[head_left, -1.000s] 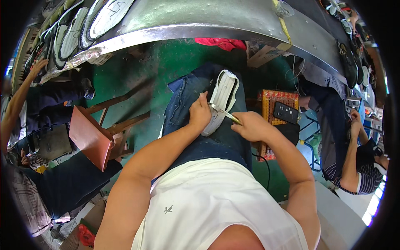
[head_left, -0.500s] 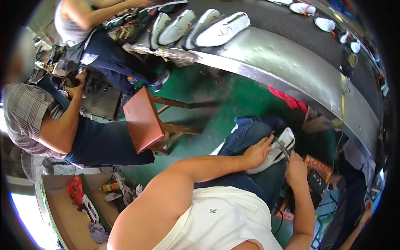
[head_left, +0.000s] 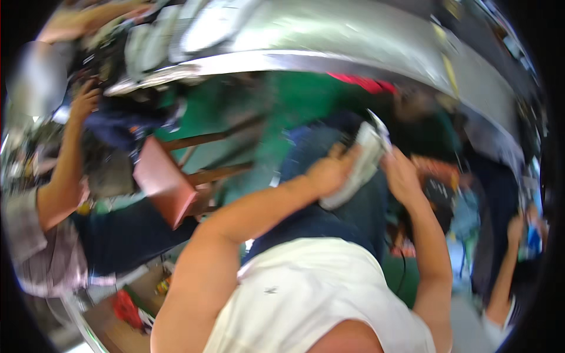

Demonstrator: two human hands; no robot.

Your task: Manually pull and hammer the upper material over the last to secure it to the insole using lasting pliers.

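A white and grey shoe [head_left: 364, 166] stands slanted over my jeans-covered lap [head_left: 300, 159], its upper end pointing away from me. My left hand [head_left: 332, 175] is closed round the shoe's left side. On the other side, my right hand [head_left: 403, 176] grips a shiny metal tool like pliers [head_left: 381, 126], whose curved tip lies against the shoe's upper end or just beyond it. Motion blur hides whether the tool's jaws bite on the shoe, and the tool's handles are mostly inside my right fist.
A metal-edged bench [head_left: 329, 35] curves across the far side, with white shoes [head_left: 212, 26] on it. A pink-topped stool [head_left: 165, 179] stands left, beside a seated co-worker [head_left: 50, 247]. An open carton [head_left: 109, 317] lies lower left, an orange patterned box [head_left: 435, 169] right, another person's arm [head_left: 506, 265] far right.
The view has shifted and blurred. The shoe is tilted up more, and my left hand has gone from lying on it to gripping its side. My right hand has turned the tool more upright.
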